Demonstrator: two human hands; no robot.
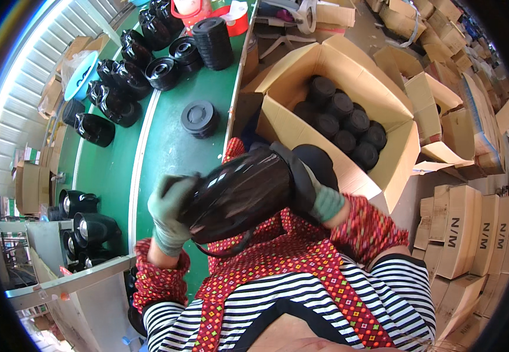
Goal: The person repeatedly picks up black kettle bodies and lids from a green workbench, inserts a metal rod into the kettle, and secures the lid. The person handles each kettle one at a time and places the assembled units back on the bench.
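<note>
A large glossy black vacuum jug (240,190) lies on its side in front of my chest, between both gloved hands. Its curved handle hangs from the lower side, near my apron. My left hand (173,212) is wrapped round the left end, slightly smeared by motion. My right hand (313,190), in a glove with a dark palm and green cuff, grips the right end, fingers over the top. Just beyond it shows a dark round thing (319,161), partly hidden; I cannot tell whether it touches the jug. A flat black round part (200,118) rests on the green table (172,144) ahead.
Several glossy black jugs (113,94) stand at the far left beside a stack of black discs (212,44) and a red basket (237,20). At right an open carton (395,146) holds several black round parts. More jugs (93,229) lie at lower left; cartons (457,232) are stacked at right.
</note>
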